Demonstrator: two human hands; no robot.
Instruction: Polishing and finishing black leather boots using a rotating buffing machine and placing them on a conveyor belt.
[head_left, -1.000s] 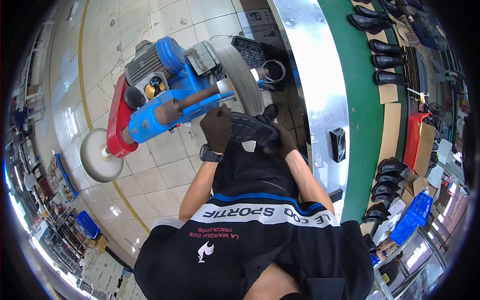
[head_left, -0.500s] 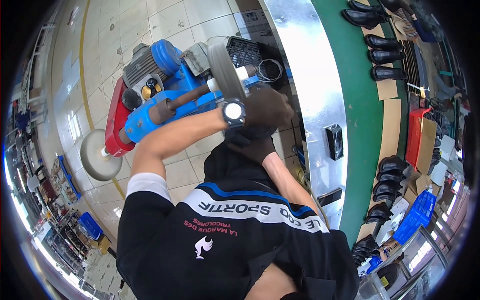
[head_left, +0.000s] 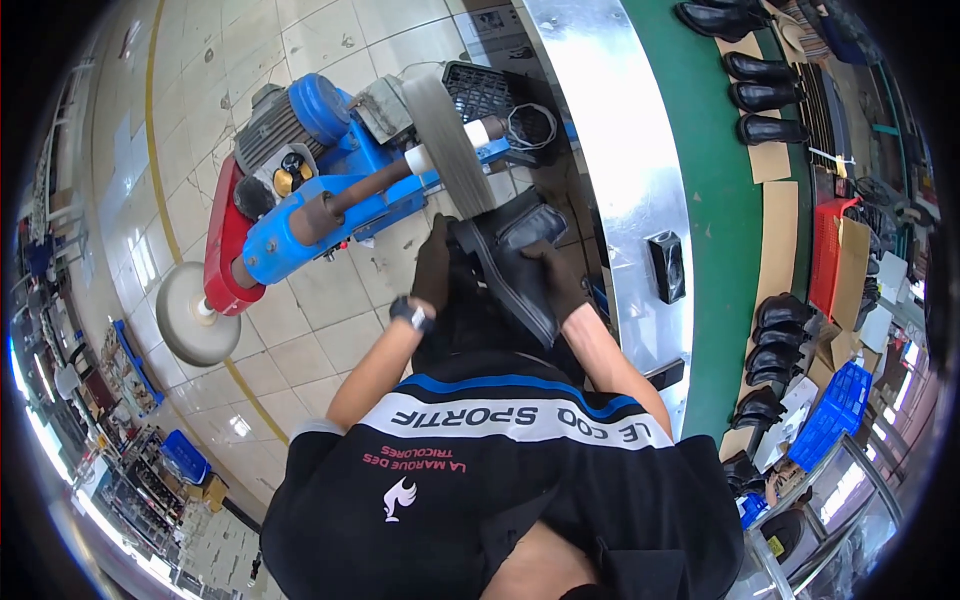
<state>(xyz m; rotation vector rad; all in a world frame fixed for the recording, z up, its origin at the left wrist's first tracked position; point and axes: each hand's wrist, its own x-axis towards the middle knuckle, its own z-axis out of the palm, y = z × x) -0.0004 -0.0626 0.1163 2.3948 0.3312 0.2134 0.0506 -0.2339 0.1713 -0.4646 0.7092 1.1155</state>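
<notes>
Starting at the far left, a round pale buffing disc (head_left: 192, 313) sits on the end of a shaft that runs up and right into a blue polishing machine (head_left: 320, 195) with a red base, standing on a pale tiled floor (head_left: 300, 310). A grey motor with a blue cap rides on top of the machine. Farther along the same shaft, a wide grey brush wheel (head_left: 447, 140) spins position near the middle of the view, with a black plastic crate (head_left: 480, 90) just behind it.

Below the wheel, the left hand (head_left: 433, 265), in a dark glove with a watch at the wrist, is clenched on one side of a black boot (head_left: 515, 262). The right hand (head_left: 560, 285), also gloved, grasps the boot's other side. The boot is held up between both hands, tilted, its upper end just beside the lower edge of the brush wheel; whether it touches the wheel cannot be told.

To the right runs a shiny metal panel (head_left: 625, 170) and then a green conveyor belt (head_left: 725, 230). Black boots (head_left: 760, 95) stand in a row at its top, more black boots (head_left: 780, 335) cluster lower down, with a red basket (head_left: 828, 240) and a blue crate (head_left: 835, 415) beyond.
</notes>
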